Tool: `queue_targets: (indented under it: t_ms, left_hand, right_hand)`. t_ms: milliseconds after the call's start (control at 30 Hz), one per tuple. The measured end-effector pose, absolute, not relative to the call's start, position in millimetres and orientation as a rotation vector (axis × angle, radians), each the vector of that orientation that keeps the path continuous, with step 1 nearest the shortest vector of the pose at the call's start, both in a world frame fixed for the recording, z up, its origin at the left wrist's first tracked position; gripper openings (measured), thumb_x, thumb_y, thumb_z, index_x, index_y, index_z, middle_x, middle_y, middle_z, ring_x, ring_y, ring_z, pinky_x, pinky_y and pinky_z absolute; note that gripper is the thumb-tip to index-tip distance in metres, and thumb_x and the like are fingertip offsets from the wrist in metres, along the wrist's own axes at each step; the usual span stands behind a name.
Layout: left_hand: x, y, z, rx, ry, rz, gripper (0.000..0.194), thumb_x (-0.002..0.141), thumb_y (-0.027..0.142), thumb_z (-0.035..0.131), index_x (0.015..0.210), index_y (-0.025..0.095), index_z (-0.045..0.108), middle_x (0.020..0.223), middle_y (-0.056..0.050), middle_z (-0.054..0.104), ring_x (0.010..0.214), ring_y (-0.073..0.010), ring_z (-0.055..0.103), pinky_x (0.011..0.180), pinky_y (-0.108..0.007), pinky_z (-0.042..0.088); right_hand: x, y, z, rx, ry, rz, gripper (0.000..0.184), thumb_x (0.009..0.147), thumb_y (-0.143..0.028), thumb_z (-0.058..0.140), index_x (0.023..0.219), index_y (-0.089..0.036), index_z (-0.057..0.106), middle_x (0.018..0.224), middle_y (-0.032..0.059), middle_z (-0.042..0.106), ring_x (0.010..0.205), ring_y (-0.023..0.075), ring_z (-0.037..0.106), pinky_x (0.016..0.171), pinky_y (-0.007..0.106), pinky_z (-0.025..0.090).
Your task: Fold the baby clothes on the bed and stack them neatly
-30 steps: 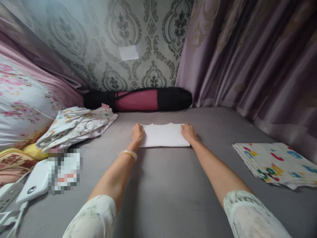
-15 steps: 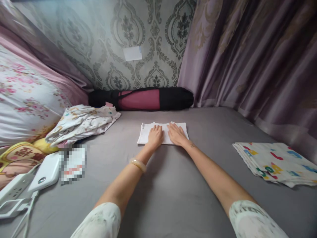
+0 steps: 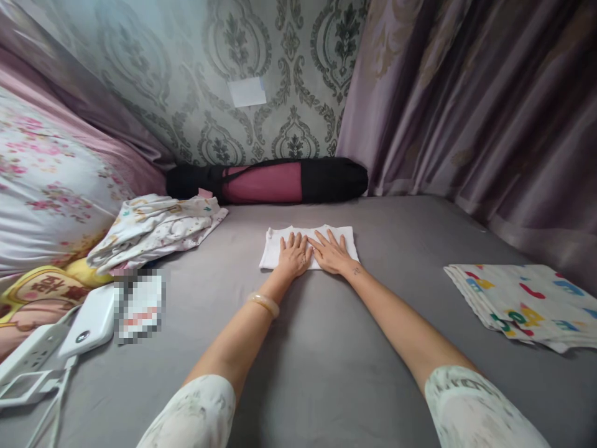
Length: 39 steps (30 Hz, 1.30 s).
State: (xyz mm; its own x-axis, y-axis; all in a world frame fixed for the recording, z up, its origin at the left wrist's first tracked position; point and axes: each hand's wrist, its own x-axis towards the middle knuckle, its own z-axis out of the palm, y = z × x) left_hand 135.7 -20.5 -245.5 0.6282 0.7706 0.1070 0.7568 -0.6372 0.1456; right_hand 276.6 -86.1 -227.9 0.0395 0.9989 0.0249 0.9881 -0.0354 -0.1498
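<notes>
A folded white cloth (image 3: 272, 252) lies flat on the grey bed sheet (image 3: 326, 354), ahead of me in the middle. My left hand (image 3: 295, 255) rests palm down on it, left of its centre, with the fingers spread. Beside it my right hand (image 3: 332, 251) also presses flat on the cloth, fingers apart. The fingertips of the right hand come close to the left hand; whether they touch I cannot tell. Part of the cloth is hidden under both hands.
A folded cloth with coloured letters (image 3: 527, 298) lies to the right. At left are crumpled printed clothes (image 3: 158, 227), a white power bank (image 3: 91, 320), a power strip (image 3: 35, 351) with cables and a floral pillow (image 3: 60, 168). A black-and-pink long bag (image 3: 265, 183) lies along the wall.
My right hand has shifted slightly left, closer to the left hand. The fingers of both hands are spread wider on the cloth. The view has tilted slightly.
</notes>
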Motion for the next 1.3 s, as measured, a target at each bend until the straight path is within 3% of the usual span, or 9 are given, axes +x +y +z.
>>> queue_targets:
  t_ms: [200,400,467,667,900,1100,1300]
  left_hand:
    - [137,-19,-239,2.678,1.307,0.178,0.06,0.098,0.048,0.022,0.152,0.022,0.03,0.16,-0.011,0.025,0.147,-0.0368,0.017,0.111,-0.068,0.015]
    - [141,-10,-235,2.778,1.313,0.281,0.052,0.098,0.044,0.026,0.143,0.024,0.044,0.14,-0.014,0.052,0.128,-0.0352,0.045,0.11,-0.068,0.014]
    - [144,-8,-237,2.811,1.324,0.323,0.051,0.098,0.043,0.029,0.14,0.022,0.047,0.135,-0.015,0.054,0.124,-0.035,0.047,0.111,-0.066,0.014]
    - [144,-4,-245,2.705,1.408,0.364,0.051,0.096,0.049,0.033,0.141,0.028,0.046,0.147,-0.013,0.043,0.135,-0.0354,0.036,0.11,-0.061,0.022]
    - [131,6,-248,2.593,1.519,0.362,0.057,0.097,0.049,0.028,0.142,0.018,0.043,0.152,-0.017,0.037,0.142,-0.0349,0.029,0.114,-0.053,0.022]
    - [115,8,-245,2.611,1.56,0.395,0.06,0.097,0.047,0.029,0.138,0.007,0.046,0.149,-0.023,0.04,0.141,-0.0332,0.031,0.116,-0.047,0.022]
    - [93,15,-243,2.547,1.509,0.306,0.062,0.099,0.047,0.025,0.144,0.008,0.038,0.156,-0.019,0.03,0.147,-0.0311,0.019,0.117,-0.051,0.019]
  right_hand:
    - [278,-84,-228,-2.193,-2.073,0.177,0.055,0.098,-0.036,0.027,0.153,-0.034,0.029,0.161,0.0021,0.021,0.147,0.0382,0.011,0.109,0.069,0.013]
    - [277,-80,-224,-2.21,-2.017,0.166,0.054,0.097,-0.033,0.027,0.15,-0.031,0.036,0.157,0.0025,0.032,0.142,0.0345,0.026,0.111,0.063,0.018]
    - [276,-79,-224,-2.219,-1.984,0.136,0.054,0.097,-0.033,0.028,0.149,-0.029,0.038,0.156,0.003,0.034,0.14,0.0338,0.03,0.111,0.062,0.019]
    - [277,-78,-233,-2.228,-1.916,0.08,0.053,0.099,-0.036,0.026,0.149,-0.025,0.038,0.158,0.0038,0.032,0.143,0.0291,0.025,0.114,0.058,0.015]
    - [282,-74,-245,-2.337,-1.666,-0.06,0.058,0.098,-0.037,0.027,0.146,-0.007,0.038,0.156,0.0146,0.031,0.144,0.0278,0.024,0.116,0.041,0.016]
    - [282,-74,-244,-2.412,-1.519,-0.067,0.061,0.098,-0.038,0.027,0.144,0.001,0.039,0.153,0.0206,0.035,0.143,0.0312,0.024,0.116,0.044,0.014]
    - [290,-75,-243,-2.5,-1.459,-0.03,0.066,0.099,-0.041,0.026,0.145,0.005,0.034,0.155,0.0235,0.029,0.144,0.0335,0.022,0.116,0.045,0.017]
